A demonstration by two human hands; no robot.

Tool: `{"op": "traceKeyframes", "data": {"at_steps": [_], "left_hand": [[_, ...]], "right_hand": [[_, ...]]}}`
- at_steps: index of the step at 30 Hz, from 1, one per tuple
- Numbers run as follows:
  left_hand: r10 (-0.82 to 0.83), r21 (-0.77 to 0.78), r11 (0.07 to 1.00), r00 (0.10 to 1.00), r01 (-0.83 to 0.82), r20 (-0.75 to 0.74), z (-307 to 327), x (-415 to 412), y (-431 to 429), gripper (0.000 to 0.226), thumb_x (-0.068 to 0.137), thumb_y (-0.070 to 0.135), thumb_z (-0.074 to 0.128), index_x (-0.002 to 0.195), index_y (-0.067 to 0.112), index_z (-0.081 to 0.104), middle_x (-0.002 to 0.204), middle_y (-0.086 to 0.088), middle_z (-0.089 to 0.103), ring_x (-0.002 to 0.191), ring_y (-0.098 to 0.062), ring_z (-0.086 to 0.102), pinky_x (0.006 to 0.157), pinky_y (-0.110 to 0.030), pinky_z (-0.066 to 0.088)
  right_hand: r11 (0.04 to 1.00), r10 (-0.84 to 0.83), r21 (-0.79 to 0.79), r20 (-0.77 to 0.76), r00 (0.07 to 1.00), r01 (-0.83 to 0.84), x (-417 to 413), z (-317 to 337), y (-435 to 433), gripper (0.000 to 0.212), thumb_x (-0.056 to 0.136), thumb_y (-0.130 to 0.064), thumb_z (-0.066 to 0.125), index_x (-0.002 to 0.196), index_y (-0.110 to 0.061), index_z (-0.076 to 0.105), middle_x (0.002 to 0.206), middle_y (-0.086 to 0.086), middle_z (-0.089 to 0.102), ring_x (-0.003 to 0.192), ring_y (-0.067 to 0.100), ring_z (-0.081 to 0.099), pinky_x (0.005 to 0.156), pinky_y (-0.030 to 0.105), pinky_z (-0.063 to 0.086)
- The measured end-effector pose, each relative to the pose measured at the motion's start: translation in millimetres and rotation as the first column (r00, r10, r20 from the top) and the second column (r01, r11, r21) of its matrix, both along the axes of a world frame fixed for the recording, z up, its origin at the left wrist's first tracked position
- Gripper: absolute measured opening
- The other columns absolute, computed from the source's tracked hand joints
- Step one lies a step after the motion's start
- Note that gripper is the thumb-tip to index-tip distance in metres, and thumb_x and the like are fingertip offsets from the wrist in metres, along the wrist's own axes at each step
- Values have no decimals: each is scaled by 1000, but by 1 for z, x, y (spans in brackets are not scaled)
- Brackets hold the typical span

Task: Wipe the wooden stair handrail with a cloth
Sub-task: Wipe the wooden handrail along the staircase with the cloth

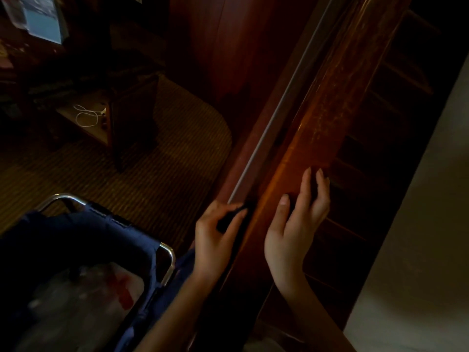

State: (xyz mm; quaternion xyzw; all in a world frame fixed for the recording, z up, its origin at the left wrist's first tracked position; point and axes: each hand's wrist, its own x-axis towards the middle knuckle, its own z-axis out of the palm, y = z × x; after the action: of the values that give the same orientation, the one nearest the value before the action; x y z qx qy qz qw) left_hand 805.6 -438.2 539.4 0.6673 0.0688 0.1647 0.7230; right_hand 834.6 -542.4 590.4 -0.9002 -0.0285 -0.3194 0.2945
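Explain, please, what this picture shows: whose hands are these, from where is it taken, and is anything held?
There is no machine here. These are a person's two bare hands, seen from a camera worn on the head and looking down. The long brown bar running up the picture is the wooden handrail. The right hand lies on it with relaxed fingers and holds nothing. The left hand, beside the rail, pinches something dark between thumb and fingers. This is most likely the cloth, but the light is too poor to be sure. At lower left is a blue bag, and beyond it a carpet.
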Motion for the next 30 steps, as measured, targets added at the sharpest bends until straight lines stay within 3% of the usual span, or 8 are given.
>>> {"op": "traceKeyframes", "data": {"at_steps": [2, 5, 7, 10, 14, 21, 26, 30], "left_hand": [[-1, 29, 1000, 995, -2, 104, 15, -10, -5, 19, 90, 33, 65, 104, 23, 71, 87, 13, 59, 82, -8, 59, 75, -18, 47], [-134, 209, 976, 934, 65, 331, 45, 10, -20, 21, 91, 22, 64, 111, 17, 71, 90, 11, 56, 82, -4, 57, 75, -16, 46], [-126, 241, 970, 918, 35, 377, 59, 41, -26, 19, 91, 13, 64, 109, 11, 71, 92, 5, 55, 84, -2, 57, 77, -17, 47], [-10, 22, 1000, 959, 4, 282, 76, 101, -24, 17, 93, 4, 59, 107, 3, 68, 98, -5, 61, 93, -4, 58, 87, -21, 47], [-148, -246, 949, 966, 199, 210, 82, 133, -25, 16, 100, 5, 48, 106, 6, 63, 99, -2, 66, 90, -6, 64, 82, -22, 50], [-237, -278, 927, 968, 252, 87, 21, 42, -7, 19, 91, 32, 55, 98, 19, 68, 91, 7, 71, 87, -6, 65, 79, -21, 51], [-232, -290, 927, 971, 236, 49, 13, 39, -4, 21, 92, 27, 53, 99, 16, 69, 92, 4, 72, 88, -11, 67, 81, -24, 53], [-227, -224, 939, 959, 262, 171, 44, 110, -18, 17, 99, 13, 50, 100, 18, 67, 97, 5, 69, 94, -10, 65, 87, -27, 51]], "right_hand": [[1000, 7, 6, 13, 1000, -7, -1, 0, -3, 49, 97, -7, 46, 144, 3, 40, 152, 17, 30, 146, 31, 23, 118, 45, 27], [987, 91, 129, 33, 995, -95, -1, 1, -8, 47, 95, 2, 43, 141, 6, 42, 150, 20, 33, 144, 30, 27, 119, 35, 24], [974, 89, 206, 43, 995, -96, 0, 1, -9, 42, 99, 1, 38, 139, 8, 44, 148, 21, 35, 141, 32, 32, 117, 37, 28], [949, 76, 304, 50, 996, -88, 0, 4, -5, 42, 100, -4, 36, 141, 5, 43, 147, 17, 36, 139, 30, 36, 112, 44, 37], [936, 90, 336, 68, 994, -108, -1, 6, -3, 43, 99, -5, 38, 141, 2, 43, 147, 15, 36, 139, 25, 37, 111, 37, 40], [938, 90, 332, 46, 995, -100, 1, 1, -6, 40, 102, -10, 38, 140, -6, 45, 147, 8, 36, 140, 0, 28, 110, 16, 29], [936, 97, 336, 38, 995, -105, 1, 0, -6, 40, 102, -11, 37, 141, -5, 46, 148, 8, 35, 142, 7, 29, 111, 23, 31], [928, 105, 353, 63, 993, -120, 1, 1, -7, 40, 101, -13, 38, 139, -7, 47, 147, 6, 35, 141, 12, 32, 113, 36, 36]]}}
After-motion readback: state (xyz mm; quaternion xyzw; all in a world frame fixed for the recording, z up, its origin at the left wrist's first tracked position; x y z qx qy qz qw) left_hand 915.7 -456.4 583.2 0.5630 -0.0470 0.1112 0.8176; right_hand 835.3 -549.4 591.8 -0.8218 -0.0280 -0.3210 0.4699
